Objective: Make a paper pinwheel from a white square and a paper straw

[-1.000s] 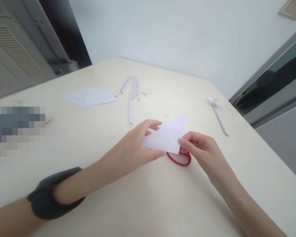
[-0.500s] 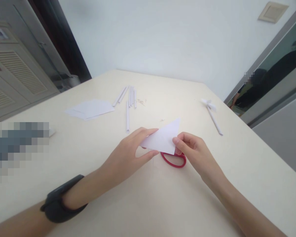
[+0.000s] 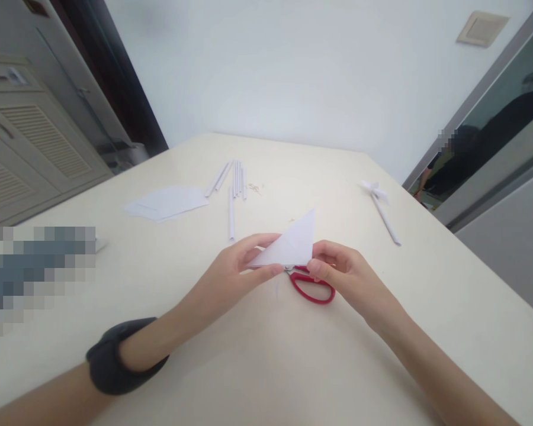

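Note:
A white triangle of folded paper [image 3: 291,244] is held up between my two hands, its point upward. My left hand [image 3: 235,263] grips the left corner, thumb along the bottom edge and fingers behind the sheet. At the lower right corner, my right hand [image 3: 344,272] pinches the paper between thumb and fingers. Beneath it on the table lie scissors with red handles [image 3: 313,291]; the paper and my hands hide much of the blades. A dark band circles my left wrist.
Several rolled paper tubes [image 3: 231,214] lie beyond my hands, beside small thin brownish bits [image 3: 254,188]. Flat white sheets [image 3: 173,203] rest to the left. A paper pinwheel on a rolled stick [image 3: 385,219] lies at the right of the pale table [image 3: 257,367].
The paper triangle has tilted more upright, its tip shifting slightly left. My right thumb has slid down to its lower corner. More of the scissors shows, and the camera view has shifted a little.

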Demonstrator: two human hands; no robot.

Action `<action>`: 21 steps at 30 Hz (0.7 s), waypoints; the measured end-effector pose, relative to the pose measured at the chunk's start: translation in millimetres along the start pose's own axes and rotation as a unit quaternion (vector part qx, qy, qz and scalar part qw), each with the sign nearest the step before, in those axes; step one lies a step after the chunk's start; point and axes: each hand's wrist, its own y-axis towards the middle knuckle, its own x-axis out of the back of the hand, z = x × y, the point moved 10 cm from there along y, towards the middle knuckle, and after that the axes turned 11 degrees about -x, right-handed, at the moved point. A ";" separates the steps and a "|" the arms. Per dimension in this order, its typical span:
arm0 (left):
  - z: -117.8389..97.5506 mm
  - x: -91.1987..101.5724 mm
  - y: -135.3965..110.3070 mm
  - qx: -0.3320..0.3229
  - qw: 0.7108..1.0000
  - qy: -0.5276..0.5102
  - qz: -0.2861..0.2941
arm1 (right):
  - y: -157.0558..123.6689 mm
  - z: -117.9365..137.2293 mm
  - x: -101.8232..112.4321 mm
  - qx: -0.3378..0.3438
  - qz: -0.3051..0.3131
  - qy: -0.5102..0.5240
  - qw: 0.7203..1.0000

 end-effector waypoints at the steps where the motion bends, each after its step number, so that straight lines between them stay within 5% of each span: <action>1: 1.3 -1.7 -0.3 0.006 1.000 -0.018 0.006 | 0.9 -0.3 0.1 0.007 0.000 0.003 1.000; 11: 3.0 -6.4 -0.9 0.023 0.997 -0.068 0.016 | -0.5 10.9 3.0 0.106 -0.037 -0.040 0.993; 21: 6.3 -7.2 -1.3 0.028 0.997 -0.073 0.006 | -1.7 11.7 2.4 0.103 -0.049 -0.065 0.991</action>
